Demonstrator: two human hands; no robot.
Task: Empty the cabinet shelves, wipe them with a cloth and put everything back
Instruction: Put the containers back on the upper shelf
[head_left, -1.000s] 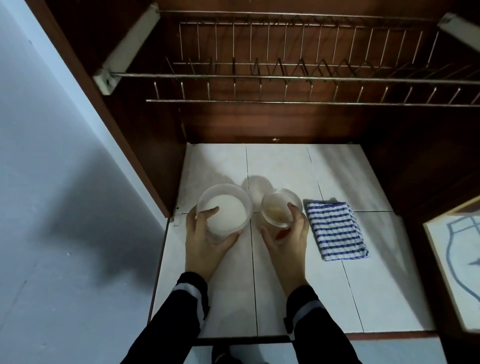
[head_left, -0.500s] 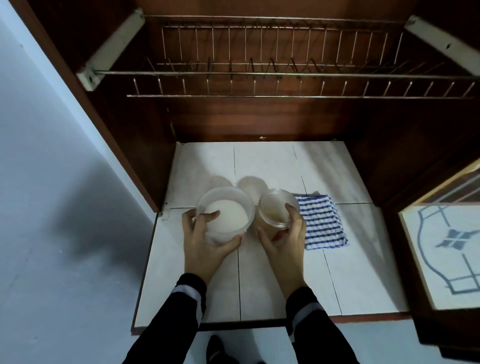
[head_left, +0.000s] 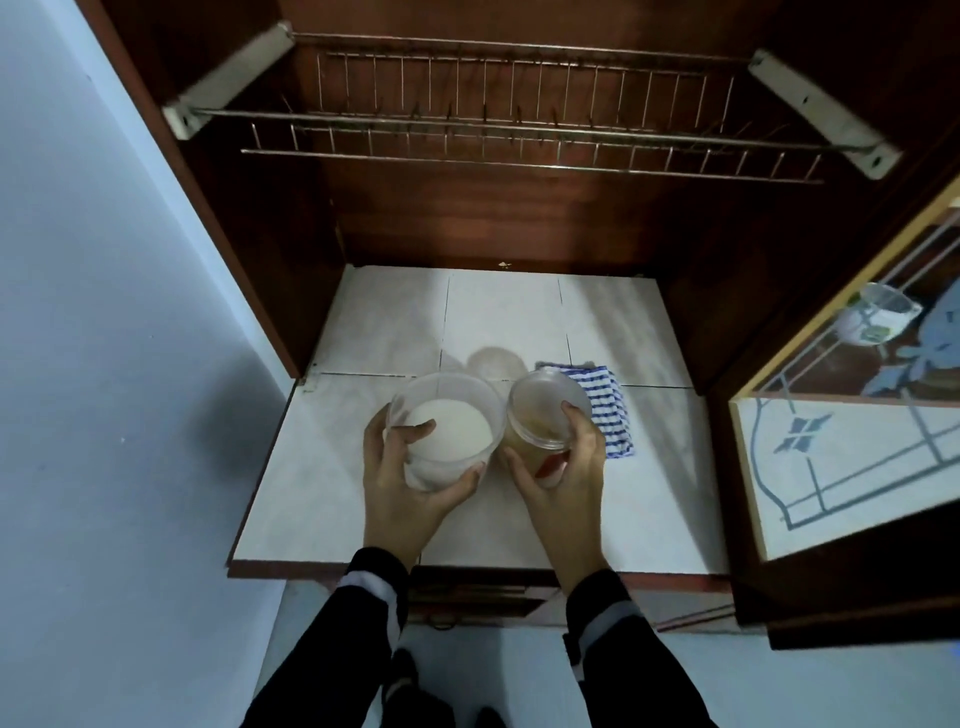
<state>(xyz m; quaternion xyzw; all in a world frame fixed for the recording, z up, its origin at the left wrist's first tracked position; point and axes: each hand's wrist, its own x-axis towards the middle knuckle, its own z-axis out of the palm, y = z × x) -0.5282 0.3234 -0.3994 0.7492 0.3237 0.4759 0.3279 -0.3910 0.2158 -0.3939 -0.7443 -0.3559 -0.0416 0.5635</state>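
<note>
Clasping tub (head_left: 451, 427) in left grip (head_left: 402, 491), jar (head_left: 536, 413) in right grip (head_left: 567, 480)

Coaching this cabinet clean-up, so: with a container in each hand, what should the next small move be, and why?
Probably lift both containers off the tiled shelf and set them aside. The left hand grips the white-filled tub, the right hand the brownish jar, and the folded striped cloth lies untouched right of the jar, so wiping seems not yet done.

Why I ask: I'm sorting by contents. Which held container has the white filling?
The wider container in the left hand; the narrower one in the right hand holds something brownish.
</note>
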